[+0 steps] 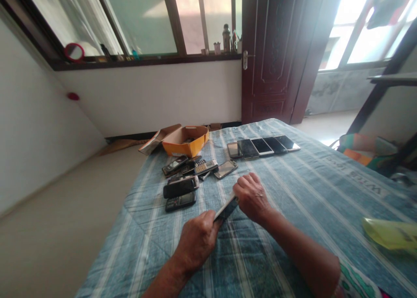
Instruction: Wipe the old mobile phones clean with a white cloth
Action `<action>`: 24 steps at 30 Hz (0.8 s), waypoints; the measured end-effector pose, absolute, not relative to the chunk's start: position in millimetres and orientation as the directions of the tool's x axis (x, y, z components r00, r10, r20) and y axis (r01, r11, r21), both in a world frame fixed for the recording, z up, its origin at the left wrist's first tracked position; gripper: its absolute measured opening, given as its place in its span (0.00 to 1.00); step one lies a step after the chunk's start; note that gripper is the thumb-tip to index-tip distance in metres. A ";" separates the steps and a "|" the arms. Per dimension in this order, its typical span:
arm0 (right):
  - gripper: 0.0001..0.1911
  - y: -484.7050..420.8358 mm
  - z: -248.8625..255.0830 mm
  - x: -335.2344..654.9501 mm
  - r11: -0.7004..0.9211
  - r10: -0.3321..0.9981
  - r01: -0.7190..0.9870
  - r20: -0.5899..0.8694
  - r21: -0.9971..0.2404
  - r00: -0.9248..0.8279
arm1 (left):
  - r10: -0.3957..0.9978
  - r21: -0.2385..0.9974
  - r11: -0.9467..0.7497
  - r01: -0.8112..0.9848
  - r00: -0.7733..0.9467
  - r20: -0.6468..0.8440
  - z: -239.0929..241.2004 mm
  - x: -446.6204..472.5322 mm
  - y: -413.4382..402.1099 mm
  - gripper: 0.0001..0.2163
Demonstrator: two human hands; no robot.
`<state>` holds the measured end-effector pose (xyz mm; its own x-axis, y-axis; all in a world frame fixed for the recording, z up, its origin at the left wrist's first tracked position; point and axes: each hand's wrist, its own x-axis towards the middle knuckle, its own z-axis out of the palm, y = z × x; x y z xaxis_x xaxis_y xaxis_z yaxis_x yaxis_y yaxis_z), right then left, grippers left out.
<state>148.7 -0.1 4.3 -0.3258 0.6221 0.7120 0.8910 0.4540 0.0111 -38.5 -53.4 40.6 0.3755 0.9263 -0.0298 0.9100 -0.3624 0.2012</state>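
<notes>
A smartphone [226, 207] with a pale edge is tilted between my two hands, above a blue striped bed cover [260, 254]. My left hand [198, 237] grips its near end, fingers wrapped round it. My right hand [252, 198] is closed on the far end. Just beyond lies a silver-edged phone [226, 169]. To its left is a heap of older phones, among them a keypad phone [206, 166], a dark phone [181, 187] and a black keypad phone [180, 201]. Farther right, several smartphones [262, 146] lie side by side in a row.
An open orange cardboard box [185, 149] stands at the far left edge of the bed, with its lid [159, 138] leaning out. A yellow plastic packet [389, 233] lies at the right. Beyond are a dark red door [276, 89] and a windowsill [146, 62] with small items.
</notes>
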 end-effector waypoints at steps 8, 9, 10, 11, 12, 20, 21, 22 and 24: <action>0.11 -24.6 4.6 115.9 0.608 0.545 0.793 0.703 0.043 -0.457 | 0.927 0.171 -0.364 0.916 0.375 -0.035 38.9 -35.9 -54.0 0.11; 0.11 -25.3 4.6 115.0 0.616 0.545 0.787 0.697 0.044 -0.466 | 0.925 0.170 -0.367 0.914 0.378 -0.034 39.0 -35.9 -54.1 0.11; 0.11 -24.5 4.7 116.5 0.610 0.552 0.791 0.692 0.044 -0.465 | 0.925 0.168 -0.368 0.914 0.379 -0.036 39.1 -36.1 -54.2 0.11; 0.11 -22.4 5.0 119.9 0.592 0.566 0.805 0.689 0.041 -0.452 | 0.925 0.165 -0.368 0.915 0.379 -0.039 39.1 -36.4 -54.2 0.11; 0.11 -19.2 5.5 124.8 0.565 0.585 0.824 0.686 0.038 -0.432 | 0.925 0.164 -0.367 0.915 0.378 -0.042 38.9 -36.8 -54.1 0.10; 0.10 -20.8 13.3 129.1 0.475 0.670 0.879 0.635 0.032 -0.385 | 0.919 0.152 -0.390 0.908 0.395 -0.003 33.0 -38.6 -53.1 0.09; 0.10 -26.0 13.6 122.9 0.506 0.660 0.862 0.631 0.029 -0.409 | 0.917 0.152 -0.395 0.906 0.399 0.003 32.8 -38.4 -53.4 0.10; 0.09 -31.1 13.7 116.7 0.543 0.647 0.839 0.625 0.026 -0.438 | 0.914 0.153 -0.403 0.902 0.406 0.008 32.6 -38.2 -53.7 0.11; 0.08 -38.7 13.3 107.3 0.597 0.625 0.802 0.617 0.018 -0.479 | 0.905 0.157 -0.423 0.893 0.425 0.018 32.2 -37.9 -54.3 0.13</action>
<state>107.3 -38.7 13.3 -0.4790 0.6247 0.6167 0.8022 0.5968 0.0185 -37.9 -54.3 32.2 0.4253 0.9049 0.0181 0.8926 -0.4226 0.1572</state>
